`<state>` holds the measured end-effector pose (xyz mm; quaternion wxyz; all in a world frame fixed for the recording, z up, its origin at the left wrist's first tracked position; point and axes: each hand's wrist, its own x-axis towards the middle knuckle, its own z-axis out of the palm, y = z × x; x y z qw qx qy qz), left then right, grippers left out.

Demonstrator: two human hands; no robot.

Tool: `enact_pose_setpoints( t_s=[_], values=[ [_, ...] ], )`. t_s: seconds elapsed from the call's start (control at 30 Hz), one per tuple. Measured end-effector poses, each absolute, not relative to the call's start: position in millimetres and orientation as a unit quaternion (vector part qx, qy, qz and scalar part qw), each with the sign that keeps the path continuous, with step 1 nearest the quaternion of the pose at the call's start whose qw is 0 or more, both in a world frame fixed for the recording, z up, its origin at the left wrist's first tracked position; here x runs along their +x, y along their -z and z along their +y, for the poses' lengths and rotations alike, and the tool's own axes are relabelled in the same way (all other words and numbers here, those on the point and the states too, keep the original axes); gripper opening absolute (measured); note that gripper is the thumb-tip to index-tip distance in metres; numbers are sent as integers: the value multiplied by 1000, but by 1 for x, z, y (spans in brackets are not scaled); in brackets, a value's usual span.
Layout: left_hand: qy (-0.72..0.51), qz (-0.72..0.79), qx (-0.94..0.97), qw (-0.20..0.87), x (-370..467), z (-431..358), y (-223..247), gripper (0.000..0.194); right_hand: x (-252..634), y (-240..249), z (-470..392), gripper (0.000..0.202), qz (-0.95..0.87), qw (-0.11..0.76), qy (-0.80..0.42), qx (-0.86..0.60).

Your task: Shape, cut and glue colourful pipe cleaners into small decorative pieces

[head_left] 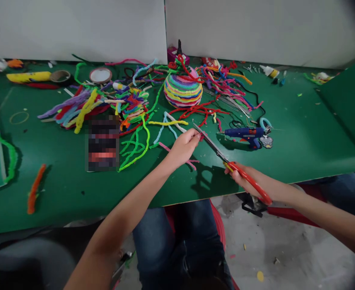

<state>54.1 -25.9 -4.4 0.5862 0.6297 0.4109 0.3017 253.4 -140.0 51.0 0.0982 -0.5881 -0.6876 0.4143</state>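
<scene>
Viewed remotely, head camera. Scissors (232,166): long slim grey metal blades, long bright red handles, a little yellow showing where the handles begin. They slant over the near part of the green table (289,159), right of its middle; blades point up-left, handle end reaches past the near edge. I cannot tell whether the blades are fully closed.

Right hand (246,176): fingers clamped on the handles, just behind the blades. Left hand (183,148): thumb and forefinger together, pinching a small red piece (201,137), fuzzy and short, partly hidden by the fingertips, just beside the blades.

Around: I note a dark blue glue gun (244,132) lying to the right of the blades. Farther back, toward the far edge, a ball (182,90) wound in bands of pink, purple, green, yellow and white. Loose fuzzy stems (87,106) heap left of the ball; a second tangle (226,86), mostly pink, red and blue, lies to its right.
</scene>
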Motion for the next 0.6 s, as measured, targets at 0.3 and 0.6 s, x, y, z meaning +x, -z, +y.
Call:
enact_pose_setpoints(
  t_s=[0.3,0.6],
  values=[
    [-139,489,537,673,56,-18,3,23,233,-56,-129,65,-476,-86,-522,-702],
    [-239,492,482,684,45,-3,2,23,251,-49,-127,54,-636,-9,-359,-683]
  ],
)
